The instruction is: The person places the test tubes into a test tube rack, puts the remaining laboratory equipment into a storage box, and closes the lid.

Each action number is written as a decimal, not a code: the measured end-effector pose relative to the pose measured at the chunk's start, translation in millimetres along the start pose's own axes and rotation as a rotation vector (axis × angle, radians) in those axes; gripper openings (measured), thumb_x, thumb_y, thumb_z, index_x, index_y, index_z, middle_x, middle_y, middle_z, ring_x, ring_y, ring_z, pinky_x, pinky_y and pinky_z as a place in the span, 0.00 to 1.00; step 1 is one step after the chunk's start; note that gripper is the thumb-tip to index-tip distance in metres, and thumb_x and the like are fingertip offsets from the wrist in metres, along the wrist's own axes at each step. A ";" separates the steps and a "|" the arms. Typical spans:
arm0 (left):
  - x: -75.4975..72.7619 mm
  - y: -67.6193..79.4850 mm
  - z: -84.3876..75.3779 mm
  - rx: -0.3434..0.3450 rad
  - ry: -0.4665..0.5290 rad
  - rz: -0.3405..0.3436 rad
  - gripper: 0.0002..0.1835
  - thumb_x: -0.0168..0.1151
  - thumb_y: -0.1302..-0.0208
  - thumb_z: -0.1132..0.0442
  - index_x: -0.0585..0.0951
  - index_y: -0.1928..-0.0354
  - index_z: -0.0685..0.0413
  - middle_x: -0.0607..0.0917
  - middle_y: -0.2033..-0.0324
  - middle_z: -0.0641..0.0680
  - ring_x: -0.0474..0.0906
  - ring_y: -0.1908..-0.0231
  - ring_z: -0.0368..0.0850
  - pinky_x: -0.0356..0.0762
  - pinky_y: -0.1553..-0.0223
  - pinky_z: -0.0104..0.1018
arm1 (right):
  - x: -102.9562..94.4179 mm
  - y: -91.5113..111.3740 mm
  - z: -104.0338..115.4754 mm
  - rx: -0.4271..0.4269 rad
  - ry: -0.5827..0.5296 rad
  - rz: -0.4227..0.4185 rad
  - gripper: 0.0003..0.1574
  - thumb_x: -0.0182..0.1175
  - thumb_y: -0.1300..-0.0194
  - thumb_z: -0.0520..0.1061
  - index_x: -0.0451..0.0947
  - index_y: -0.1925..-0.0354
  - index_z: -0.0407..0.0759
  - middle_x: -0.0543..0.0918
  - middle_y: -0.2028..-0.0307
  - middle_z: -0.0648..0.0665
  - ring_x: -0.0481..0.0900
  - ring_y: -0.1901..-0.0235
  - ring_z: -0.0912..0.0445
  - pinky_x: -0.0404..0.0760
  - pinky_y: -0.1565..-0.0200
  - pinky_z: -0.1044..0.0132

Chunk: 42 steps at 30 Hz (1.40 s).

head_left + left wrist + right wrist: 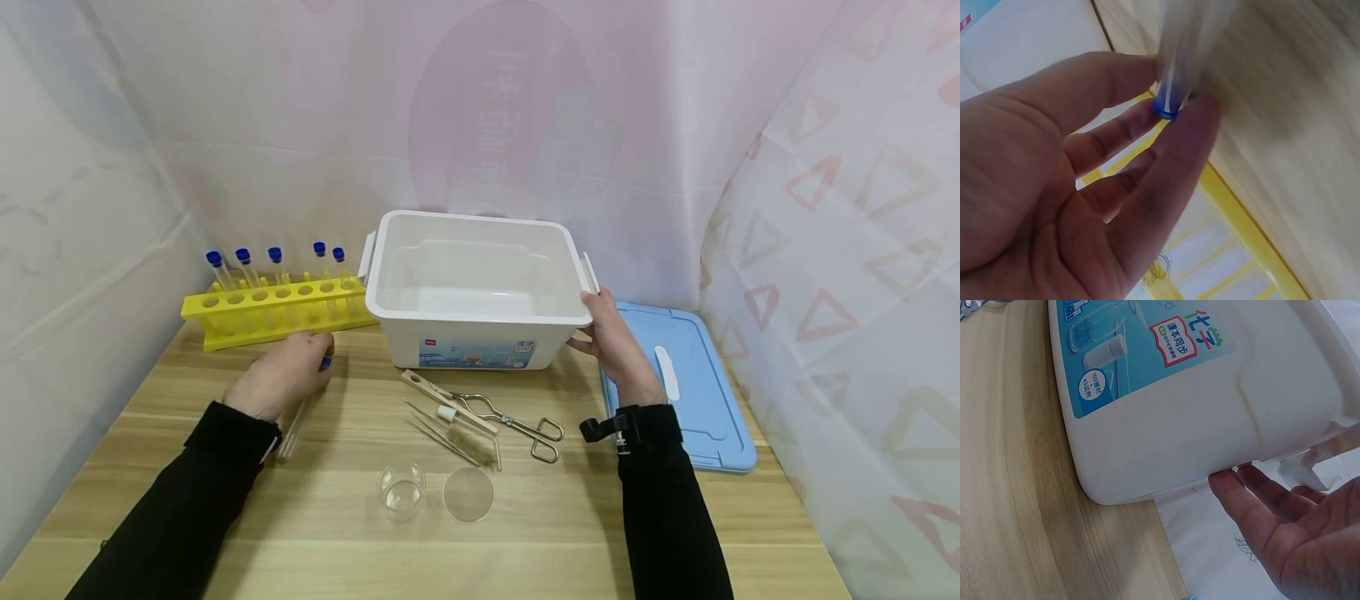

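"What takes up the most room?"

"Pale printed cloth [322, 100] across the top of the frame, then a light wood-grain surface [570, 533] along the bottom."

"And on it?"

"A white rectangular plastic bin [397, 342] in the centre, its top open, a blue printed label [478, 352] on its front. A flat light-blue plastic lid [697, 408] lies at the right. A long yellow plastic rack [247, 335] at centre left holds five clear tubes with blue caps [275, 254]."

"Where are the hands?"

"The right hand [611, 333], right of centre, has its fingertips against the bin's right end, slightly spread rather than wrapped round. The left hand [281, 379], left of centre, is in front of the rack, thumb and fingertips pinching a single clear blue-capped tube [1175, 69] near its cap; the other end slants toward the lower left."

"The smaller pieces?"

"Silvery metal tongs [517, 423] with looped handles, just below the bin, beside a flat wooden clamp [423, 385] and a tan bristle brush [476, 446]. At lower centre, a small clear beaker [401, 492] stands left of a round clear disc [468, 494], near but apart."
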State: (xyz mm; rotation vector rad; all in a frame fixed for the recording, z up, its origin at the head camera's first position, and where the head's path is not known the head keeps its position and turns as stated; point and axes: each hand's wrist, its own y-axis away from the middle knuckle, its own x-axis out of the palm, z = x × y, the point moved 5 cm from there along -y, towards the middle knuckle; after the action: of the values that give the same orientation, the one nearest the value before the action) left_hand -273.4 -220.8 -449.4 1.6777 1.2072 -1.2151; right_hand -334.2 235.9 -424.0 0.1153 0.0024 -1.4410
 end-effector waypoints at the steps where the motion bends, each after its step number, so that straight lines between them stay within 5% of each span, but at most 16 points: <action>1: 0.1 0.0 0.1 0.002 -0.003 -0.003 0.10 0.66 0.33 0.67 0.80 0.54 0.65 0.80 0.68 0.57 0.75 0.70 0.48 0.80 0.69 0.44 | 0.0 0.2 0.1 0.001 -0.001 0.000 0.50 0.53 0.25 0.70 0.44 0.19 0.57 0.63 0.27 0.33 0.76 0.37 0.43 0.81 0.43 0.43; 7: -1.9 -1.6 -0.5 -0.002 0.004 -0.005 0.09 0.65 0.32 0.68 0.80 0.54 0.65 0.79 0.69 0.57 0.74 0.71 0.49 0.79 0.70 0.43 | -0.4 -0.1 -0.4 0.006 -0.006 -0.001 0.50 0.52 0.25 0.70 0.44 0.18 0.57 0.62 0.26 0.33 0.76 0.36 0.42 0.81 0.43 0.44; 17: -15.4 -4.9 0.7 -0.040 0.078 -0.048 0.17 0.63 0.31 0.69 0.76 0.43 0.64 0.81 0.56 0.65 0.80 0.60 0.55 0.84 0.58 0.53 | 0.0 1.1 -0.3 -0.004 -0.001 0.000 0.50 0.52 0.25 0.70 0.43 0.18 0.58 0.62 0.26 0.32 0.76 0.36 0.41 0.81 0.43 0.44; 29: -42.1 -2.9 -5.4 0.027 0.057 -0.257 0.17 0.65 0.32 0.68 0.77 0.43 0.61 0.81 0.54 0.62 0.80 0.58 0.56 0.84 0.58 0.53 | -0.6 0.1 -1.0 0.000 0.004 0.001 0.51 0.52 0.25 0.70 0.43 0.18 0.57 0.63 0.26 0.32 0.76 0.36 0.41 0.81 0.43 0.44; 42: -67.8 0.9 -5.1 0.050 0.143 -0.571 0.15 0.62 0.28 0.66 0.77 0.42 0.59 0.78 0.48 0.61 0.79 0.52 0.59 0.86 0.58 0.55 | 0.1 0.9 0.5 -0.006 0.006 0.000 0.47 0.50 0.22 0.67 0.44 0.18 0.57 0.62 0.26 0.32 0.76 0.36 0.41 0.81 0.43 0.44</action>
State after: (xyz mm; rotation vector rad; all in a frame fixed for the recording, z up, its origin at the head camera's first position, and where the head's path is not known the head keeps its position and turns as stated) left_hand -278.8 -234.5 -383.0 1.5208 1.8396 -1.4801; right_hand -333.4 235.9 -423.5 0.1149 0.0112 -1.4402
